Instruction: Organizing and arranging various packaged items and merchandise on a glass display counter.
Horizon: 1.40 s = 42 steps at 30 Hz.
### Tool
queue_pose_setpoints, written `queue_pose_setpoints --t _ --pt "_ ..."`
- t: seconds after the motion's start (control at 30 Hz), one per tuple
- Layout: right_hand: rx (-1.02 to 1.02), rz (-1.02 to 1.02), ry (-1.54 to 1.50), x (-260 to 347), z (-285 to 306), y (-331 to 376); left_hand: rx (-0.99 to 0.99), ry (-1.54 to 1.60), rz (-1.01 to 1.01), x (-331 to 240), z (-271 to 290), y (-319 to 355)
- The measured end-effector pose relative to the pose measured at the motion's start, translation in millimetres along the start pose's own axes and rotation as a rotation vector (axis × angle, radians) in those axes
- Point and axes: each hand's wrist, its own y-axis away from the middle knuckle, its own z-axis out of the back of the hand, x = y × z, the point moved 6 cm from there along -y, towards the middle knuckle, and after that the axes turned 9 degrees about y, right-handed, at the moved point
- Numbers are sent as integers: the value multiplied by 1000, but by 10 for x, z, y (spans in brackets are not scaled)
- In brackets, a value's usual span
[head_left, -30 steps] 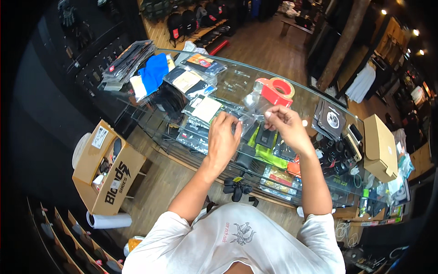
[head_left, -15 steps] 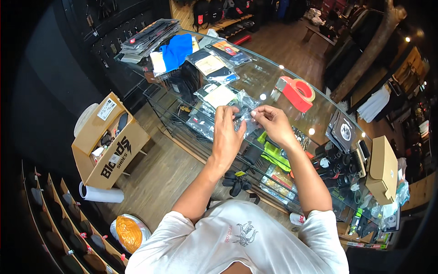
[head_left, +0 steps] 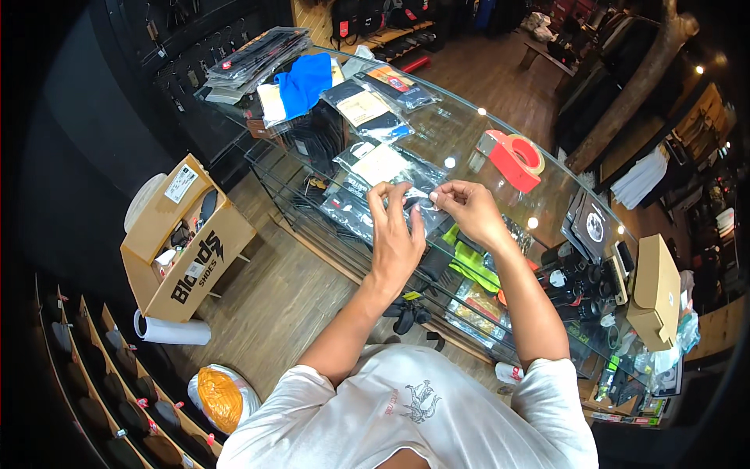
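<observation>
On the glass counter, a clear plastic bag (head_left: 418, 173) holds dark contents with a cream card. My right hand (head_left: 475, 213) pinches the near right edge of this bag between thumb and fingertips. My left hand (head_left: 397, 238) is over the bag's near side, its fingers curved and apart with a gap to the thumb. Whether its fingertips touch the plastic is hard to make out. Beneath and left of that hand lies another plastic-wrapped dark package (head_left: 344, 207).
A red tape dispenser (head_left: 512, 160) stands to the right. Farther left are more bagged packages (head_left: 363, 109), a blue cloth (head_left: 303, 84) and a stack of bagged items (head_left: 254, 62). A cardboard box (head_left: 655, 293) is at right; an open carton (head_left: 183, 242) stands on the floor at left.
The bag now lies flatter and more spread out on the counter. My left fingers have opened and drawn slightly away from the plastic; my right hand keeps its pinch in nearly the same place.
</observation>
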Motion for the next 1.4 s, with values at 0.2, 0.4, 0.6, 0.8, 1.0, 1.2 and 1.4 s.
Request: queue_pose_setpoints --t 0.2,0.4,0.6,0.8,1.0,1.2,1.4 --pt "-12 11 48 50 20 -24 26 -225 -96 -187 66 -46" --pt "-66 40 131 78 51 -62 321 -418 -202 -122 -10 -84" --pt "-83 -32 182 221 102 -38 431 -467 -217 13 -6 -109" --pt "-157 -168 244 254 242 52 402 -476 -221 4 22 -93" --pt "-342 153 250 245 378 346 443 -549 -236 12 59 -140" --pt "-179 481 794 447 -282 594 422 -551 -229 72 49 -118" --pt "-133 374 830 365 -327 606 438 -486 -213 3 170 -224"
